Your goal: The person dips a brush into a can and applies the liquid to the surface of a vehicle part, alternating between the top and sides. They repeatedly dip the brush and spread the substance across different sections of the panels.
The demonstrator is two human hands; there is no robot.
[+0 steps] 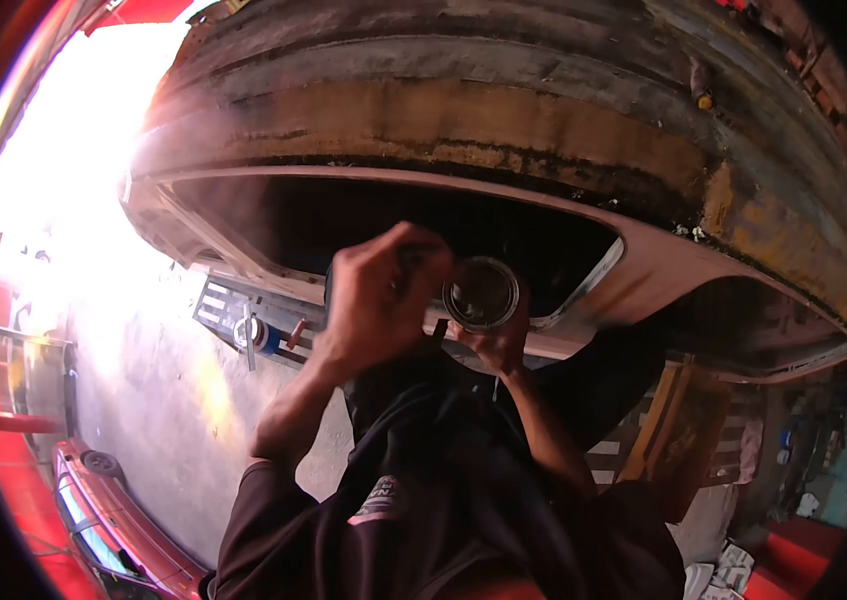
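My right hand (501, 347) is wrapped round the side of a round metal can (484, 293), its circular end turned towards me. Beside the can, to its left, my left hand (384, 290) is raised with the fingers curled closed. Something dark shows between those fingers, too blurred to name. Both hands are in front of the dark window opening (544, 235) of a car body (424, 110), whose surface is worn and patched in brown and grey.
A slatted rack (219, 305) on the left carries a blue-banded roll or tin (264, 337) and a red-handled tool (296, 333). A wooden piece (659, 420) stands at the right. A red car (129, 515) is parked lower left on the concrete floor (184, 410).
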